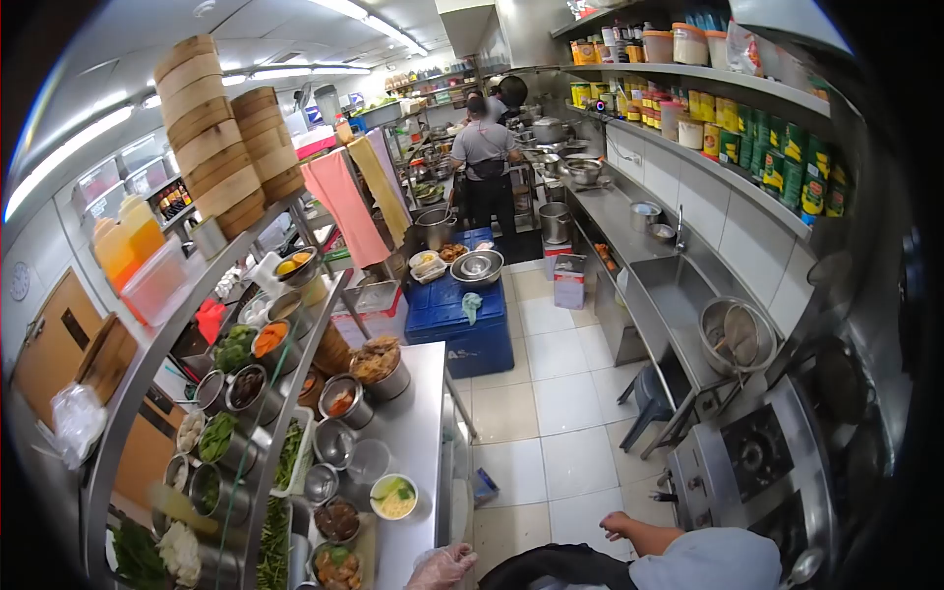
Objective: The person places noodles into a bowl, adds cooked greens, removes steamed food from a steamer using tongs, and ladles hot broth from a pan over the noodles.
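My left hand (444,567), in a clear plastic glove, is at the bottom edge beside the corner of the white counter (423,393). Its fingers are loosely bent and I see nothing held in them. Bare and empty, my right hand (617,526) hangs over the tiled floor, fingers slightly curled but apart. A white bowl (394,497) with yellow noodles and a green garnish stands on the counter nearest my left hand. Near it are a bowl of dark food (337,520), a bowl of orange-brown food (337,567) and an empty clear bowl (368,460).
Metal shelving (197,295) with vegetable tubs and bamboo steamers (206,138) fills the left. A stove (752,447) and sink (672,285) line the right. A blue chest (477,339) blocks part of the aisle; a person (484,152) stands beyond it.
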{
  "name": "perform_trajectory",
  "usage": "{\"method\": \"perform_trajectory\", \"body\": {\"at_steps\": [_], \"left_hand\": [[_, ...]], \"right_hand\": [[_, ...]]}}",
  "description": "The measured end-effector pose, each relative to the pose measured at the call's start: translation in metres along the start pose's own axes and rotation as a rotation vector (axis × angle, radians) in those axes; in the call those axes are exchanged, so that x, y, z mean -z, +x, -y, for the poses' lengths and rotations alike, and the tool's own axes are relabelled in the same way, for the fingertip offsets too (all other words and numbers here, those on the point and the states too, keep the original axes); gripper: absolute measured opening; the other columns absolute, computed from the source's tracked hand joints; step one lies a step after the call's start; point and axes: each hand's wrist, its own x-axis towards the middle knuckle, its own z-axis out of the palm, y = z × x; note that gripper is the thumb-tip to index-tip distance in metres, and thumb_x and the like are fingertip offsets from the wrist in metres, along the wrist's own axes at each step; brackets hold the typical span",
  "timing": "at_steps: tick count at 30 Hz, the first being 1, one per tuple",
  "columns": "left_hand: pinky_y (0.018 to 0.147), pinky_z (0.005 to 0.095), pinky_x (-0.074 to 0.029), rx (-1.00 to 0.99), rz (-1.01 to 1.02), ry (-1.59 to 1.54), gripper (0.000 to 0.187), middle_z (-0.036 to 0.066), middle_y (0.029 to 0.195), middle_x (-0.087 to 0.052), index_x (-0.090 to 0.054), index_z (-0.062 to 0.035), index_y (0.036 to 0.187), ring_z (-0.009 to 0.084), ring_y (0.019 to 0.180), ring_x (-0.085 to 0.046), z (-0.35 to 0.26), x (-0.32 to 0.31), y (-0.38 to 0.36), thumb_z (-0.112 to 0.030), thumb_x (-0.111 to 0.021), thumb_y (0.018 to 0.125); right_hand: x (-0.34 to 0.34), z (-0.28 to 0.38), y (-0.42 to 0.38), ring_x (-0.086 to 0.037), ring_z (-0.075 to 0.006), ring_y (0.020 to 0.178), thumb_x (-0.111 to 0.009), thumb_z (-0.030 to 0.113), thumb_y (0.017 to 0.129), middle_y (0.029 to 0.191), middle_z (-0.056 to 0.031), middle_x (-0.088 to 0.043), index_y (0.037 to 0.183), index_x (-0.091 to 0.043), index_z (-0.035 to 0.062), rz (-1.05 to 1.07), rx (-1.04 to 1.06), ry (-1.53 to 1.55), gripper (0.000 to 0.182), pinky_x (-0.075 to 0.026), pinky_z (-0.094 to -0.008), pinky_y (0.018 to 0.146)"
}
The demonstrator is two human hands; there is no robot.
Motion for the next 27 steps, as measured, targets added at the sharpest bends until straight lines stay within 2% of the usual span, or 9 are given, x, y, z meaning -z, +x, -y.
{"method": "perform_trajectory", "body": {"at_steps": [4, 9, 12, 15, 16, 19, 22, 24, 27], "left_hand": [[0.095, 0.0342, -0.048, 0.237, 0.189, 0.004, 0.061, 0.017, 0.114, -0.069, -0.054, -0.0053, 0.134, 0.0281, 0.108, -0.066, -0.048, 0.027, 0.078, -0.048, -0.058, 0.091], [0.099, 0.0337, -0.045, 0.170, 0.242, 0.092, 0.062, 0.015, 0.123, -0.065, -0.051, -0.0067, 0.138, 0.0268, 0.114, -0.062, -0.087, 0.056, 0.157, -0.048, -0.058, 0.092], [0.105, 0.0319, -0.041, 0.000, 0.527, -0.686, 0.052, 0.007, 0.129, -0.060, -0.047, -0.0086, 0.141, 0.0214, 0.120, -0.056, -0.092, 0.075, 0.206, -0.035, -0.058, 0.097], [0.102, 0.0332, -0.044, 0.016, 0.592, -0.853, 0.060, 0.011, 0.129, -0.061, -0.049, -0.0047, 0.139, 0.0230, 0.115, -0.059, -0.084, 0.089, 0.276, -0.045, -0.058, 0.096], [0.098, 0.0325, -0.046, -0.098, 0.393, -0.322, 0.057, 0.010, 0.122, -0.065, -0.053, -0.0045, 0.135, 0.0222, 0.111, -0.062, -0.077, 0.087, 0.308, -0.046, -0.055, 0.096], [0.093, 0.0320, -0.048, 0.113, 0.296, -0.042, 0.055, 0.009, 0.114, -0.069, -0.059, -0.0037, 0.128, 0.0224, 0.105, -0.064, -0.070, 0.097, 0.389, -0.048, -0.053, 0.096], [0.092, 0.0296, -0.048, 0.013, 0.353, -0.317, 0.041, 0.006, 0.107, -0.071, -0.063, -0.0051, 0.125, 0.0178, 0.103, -0.064, -0.060, 0.115, 0.479, -0.034, -0.062, 0.096], [0.089, 0.0284, -0.050, -0.058, 0.398, -0.486, 0.042, 0.005, 0.107, -0.070, -0.064, -0.0039, 0.123, 0.0141, 0.101, -0.064, -0.059, 0.131, 0.531, -0.035, -0.063, 0.096], [0.086, 0.0287, -0.052, -0.064, 0.380, -0.696, 0.041, 0.005, 0.105, -0.070, -0.065, -0.0042, 0.121, 0.0137, 0.098, -0.065, -0.064, 0.161, 0.606, -0.036, -0.064, 0.095]], "right_hand": [[0.041, 0.008, 0.025, -0.067, -0.0311, 0.086, -0.067, 0.019, 0.086, 0.112, -0.0145, -0.061, 0.117, -0.058, 0.0026, -0.031, -0.177, 0.003, 0.036, -0.058, -0.0466, 0.070], [0.081, 0.066, 0.059, -0.067, -0.0307, 0.087, -0.067, 0.019, 0.086, 0.119, -0.0149, -0.059, 0.120, -0.057, 0.0027, -0.076, -0.213, 0.012, 0.039, -0.058, -0.0461, 0.070], [0.085, 0.115, 0.084, -0.067, -0.0304, 0.088, -0.066, 0.019, 0.086, 0.115, -0.0139, -0.060, 0.120, -0.057, 0.0040, -0.059, -0.138, 0.107, 0.038, -0.058, -0.0449, 0.072], [0.089, 0.159, 0.101, -0.066, -0.0300, 0.090, -0.065, 0.021, 0.087, 0.111, -0.0126, -0.060, 0.118, -0.058, 0.0050, -0.022, -0.056, 0.129, 0.035, -0.057, -0.0439, 0.075], [0.090, 0.173, 0.103, -0.066, -0.0300, 0.090, -0.064, 0.022, 0.088, 0.110, -0.0122, -0.060, 0.116, -0.058, 0.0050, -0.007, -0.029, 0.136, 0.034, -0.057, -0.0441, 0.075], [0.102, 0.211, 0.110, -0.066, -0.0295, 0.087, -0.064, 0.024, 0.088, 0.107, -0.0121, -0.060, 0.114, -0.058, 0.0052, -0.016, 0.011, 0.172, 0.032, -0.057, -0.0447, 0.076], [0.139, 0.235, 0.098, -0.066, -0.0303, 0.083, -0.064, 0.024, 0.088, 0.101, -0.0106, -0.060, 0.107, -0.058, 0.0082, -0.044, -0.046, 0.179, 0.026, -0.056, -0.0477, 0.072], [0.158, 0.250, 0.053, -0.037, -0.0333, 0.059, -0.059, 0.016, 0.074, 0.067, -0.0130, -0.034, 0.074, -0.040, 0.0045, 0.054, 0.819, -0.023, 0.022, -0.027, -0.0434, 0.057], [0.203, 0.278, 0.093, -0.049, -0.0318, 0.068, -0.061, 0.019, 0.080, 0.081, -0.0123, -0.045, 0.089, -0.047, 0.0061, -0.029, 0.528, 0.259, 0.021, -0.039, -0.0449, 0.062]]}}
